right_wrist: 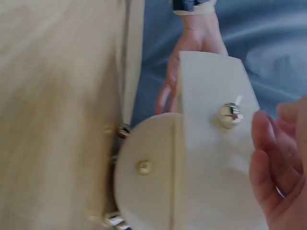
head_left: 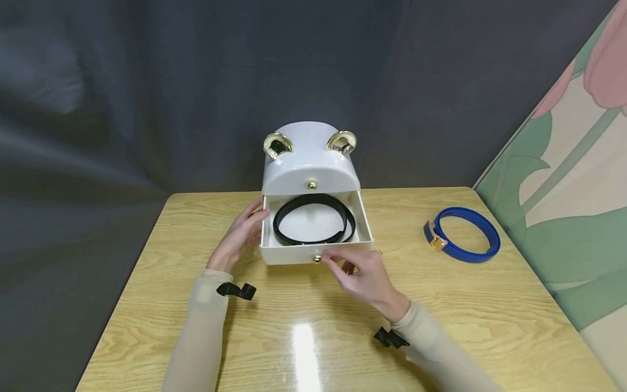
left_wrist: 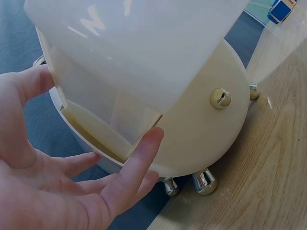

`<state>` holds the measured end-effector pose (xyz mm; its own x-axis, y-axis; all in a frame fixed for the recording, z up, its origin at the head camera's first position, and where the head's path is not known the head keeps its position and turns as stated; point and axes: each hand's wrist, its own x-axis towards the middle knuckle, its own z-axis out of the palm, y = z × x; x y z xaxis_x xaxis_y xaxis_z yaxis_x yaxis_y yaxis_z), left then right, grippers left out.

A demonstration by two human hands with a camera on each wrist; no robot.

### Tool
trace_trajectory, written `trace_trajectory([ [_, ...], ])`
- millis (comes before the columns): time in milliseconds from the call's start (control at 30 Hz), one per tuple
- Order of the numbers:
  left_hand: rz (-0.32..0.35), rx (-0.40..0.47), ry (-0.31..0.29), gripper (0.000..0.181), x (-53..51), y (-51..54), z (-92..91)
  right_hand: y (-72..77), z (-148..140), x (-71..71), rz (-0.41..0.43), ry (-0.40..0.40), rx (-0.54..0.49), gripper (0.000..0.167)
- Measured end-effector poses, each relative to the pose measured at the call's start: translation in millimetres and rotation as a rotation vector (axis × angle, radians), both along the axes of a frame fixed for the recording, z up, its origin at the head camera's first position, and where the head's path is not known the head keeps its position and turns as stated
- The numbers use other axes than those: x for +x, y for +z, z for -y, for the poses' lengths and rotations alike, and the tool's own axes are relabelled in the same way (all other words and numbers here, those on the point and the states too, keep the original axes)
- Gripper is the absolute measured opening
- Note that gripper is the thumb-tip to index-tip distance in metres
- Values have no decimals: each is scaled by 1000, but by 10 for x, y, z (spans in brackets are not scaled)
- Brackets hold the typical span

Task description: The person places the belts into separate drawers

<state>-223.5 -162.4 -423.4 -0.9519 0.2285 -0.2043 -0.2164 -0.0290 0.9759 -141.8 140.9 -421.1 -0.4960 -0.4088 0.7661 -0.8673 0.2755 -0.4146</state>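
A glossy white round-topped box (head_left: 311, 152) with two gold ear-like rings stands on the table, its lower drawer (head_left: 289, 254) pulled out toward me. Inside the drawer lies a coiled black belt (head_left: 313, 199). My left hand (head_left: 237, 238) is at the drawer's left side, fingers spread and touching the box (left_wrist: 206, 129) in the left wrist view. At the drawer front, my right hand (head_left: 364, 277) has loosely bent fingers beside the gold knob (head_left: 317, 258). In the right wrist view a small gap separates those fingers from the knob (right_wrist: 230, 115).
A coiled blue belt (head_left: 477, 257) with a gold buckle lies on the wooden table (head_left: 161, 305), right of the box. Dark cloth (head_left: 196, 81) hangs behind the table, and a flower-patterned cloth (head_left: 578, 218) borders it on the right.
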Motion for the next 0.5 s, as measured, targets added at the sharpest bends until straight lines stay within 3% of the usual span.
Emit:
trace_trajectory([
  [233,-13,-5,-5,77,-12,15,5,-169,44,-20,105,-13,140,28],
  [500,-16,-5,-6,77,-6,0,-1,-263,87,-96,79,14,79,28],
])
